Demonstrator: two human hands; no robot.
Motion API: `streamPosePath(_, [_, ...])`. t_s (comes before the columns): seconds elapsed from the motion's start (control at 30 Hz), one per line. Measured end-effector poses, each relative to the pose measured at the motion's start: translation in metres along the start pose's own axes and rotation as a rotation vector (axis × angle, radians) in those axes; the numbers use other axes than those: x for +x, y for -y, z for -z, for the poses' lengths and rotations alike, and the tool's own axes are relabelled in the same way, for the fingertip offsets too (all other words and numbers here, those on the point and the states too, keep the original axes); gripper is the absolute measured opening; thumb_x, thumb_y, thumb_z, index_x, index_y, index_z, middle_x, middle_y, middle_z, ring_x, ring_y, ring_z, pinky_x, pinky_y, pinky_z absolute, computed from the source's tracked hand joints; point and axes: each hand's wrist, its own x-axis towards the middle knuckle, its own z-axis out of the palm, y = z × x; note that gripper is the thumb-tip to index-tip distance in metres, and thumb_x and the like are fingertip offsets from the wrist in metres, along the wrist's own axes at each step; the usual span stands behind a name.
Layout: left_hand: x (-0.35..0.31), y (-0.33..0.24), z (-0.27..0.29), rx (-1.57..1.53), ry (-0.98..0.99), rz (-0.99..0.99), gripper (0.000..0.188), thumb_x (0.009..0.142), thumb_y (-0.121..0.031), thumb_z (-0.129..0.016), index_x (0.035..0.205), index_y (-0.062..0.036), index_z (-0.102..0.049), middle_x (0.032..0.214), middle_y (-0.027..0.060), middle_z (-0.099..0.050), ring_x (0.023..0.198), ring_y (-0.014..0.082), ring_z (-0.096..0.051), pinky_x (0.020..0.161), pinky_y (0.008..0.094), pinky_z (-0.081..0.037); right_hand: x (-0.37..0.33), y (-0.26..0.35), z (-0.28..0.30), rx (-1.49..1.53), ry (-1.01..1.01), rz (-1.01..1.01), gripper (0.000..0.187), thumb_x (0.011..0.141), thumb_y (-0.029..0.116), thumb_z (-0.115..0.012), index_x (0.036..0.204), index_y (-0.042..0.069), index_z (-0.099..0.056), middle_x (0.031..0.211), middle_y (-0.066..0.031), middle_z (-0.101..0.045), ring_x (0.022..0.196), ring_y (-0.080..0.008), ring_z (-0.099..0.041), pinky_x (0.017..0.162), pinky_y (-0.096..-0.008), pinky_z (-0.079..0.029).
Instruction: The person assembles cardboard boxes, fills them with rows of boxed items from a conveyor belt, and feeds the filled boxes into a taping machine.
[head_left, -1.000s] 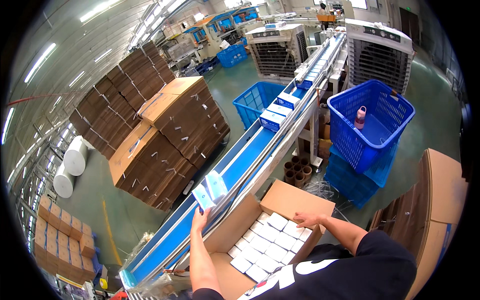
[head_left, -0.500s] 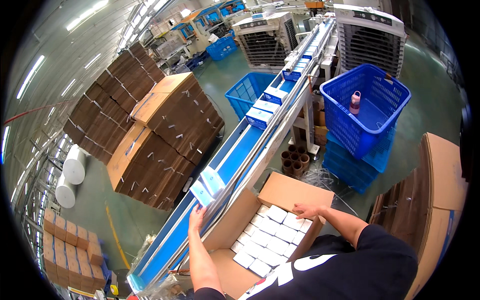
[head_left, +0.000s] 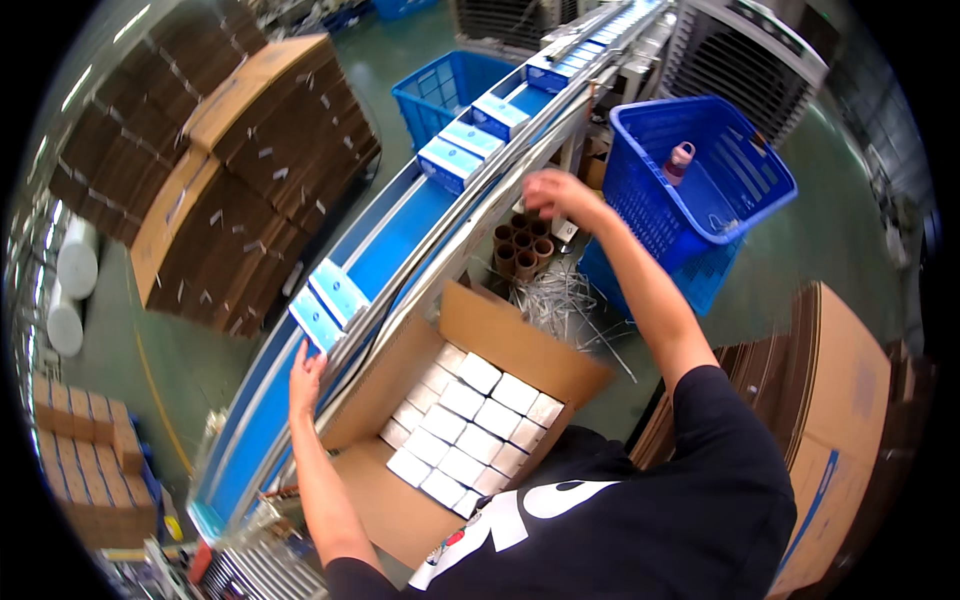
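Observation:
My left hand (head_left: 307,372) is open, its fingers touching the near end of a blue-and-white box (head_left: 316,318) on the blue conveyor belt (head_left: 392,240). Against that box lies a second blue-and-white box (head_left: 339,288). My right hand (head_left: 560,196) is raised beside the conveyor's near rail, beyond the carton; motion blurs its fingers, and I cannot tell whether they are closed. Below, between my arms, stands an open cardboard carton (head_left: 385,375) with its flaps out. Rows of white packs (head_left: 462,400) fill it.
More blue-and-white boxes (head_left: 460,148) sit farther up the belt. A blue basket (head_left: 640,150) holding a pink bottle (head_left: 679,163) stands at the right. Brown tubes (head_left: 522,245) and pale strapping lie on the floor. Flattened cardboard stacks (head_left: 270,180) stand at left and right.
My right hand has lifted from the carton's packs and swung out toward the conveyor. My left hand stays at the two boxes. The whole view has shifted and turned.

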Motion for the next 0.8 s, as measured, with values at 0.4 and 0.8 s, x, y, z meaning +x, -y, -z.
streamPosePath(0.4, [-0.023, -0.041, -0.006, -0.021, -0.021, 0.155, 0.08, 0.082, -0.027, -0.067, 0.143, -0.0068, -0.019, 0.124, 0.0171, -0.053, 0.112, 0.0199, -0.05, 0.097, 0.0321, -0.035, 0.249, -0.014, 0.04, -1.072, -0.197, 0.238, 0.092, 0.064, 0.039, -0.073, 0.132, -0.008, -0.033, 0.127, -0.0284, -0.045, 0.12, -0.034, -0.045, 0.1, -0.0349, -0.035])
streamPosePath(0.8, [0.041, -0.05, -0.033, 0.045, -0.268, 0.287, 0.077, 0.071, -0.044, -0.074, 0.125, 0.0014, -0.042, 0.115, 0.0141, -0.055, 0.105, 0.02, -0.053, 0.091, 0.0308, -0.041, 0.107, 0.018, -0.233, -1.032, 0.227, 0.222, 0.089, 0.062, 0.038, -0.062, 0.129, -0.011, -0.03, 0.103, -0.0304, -0.059, 0.094, -0.0421, -0.06, 0.085, -0.0388, -0.046])
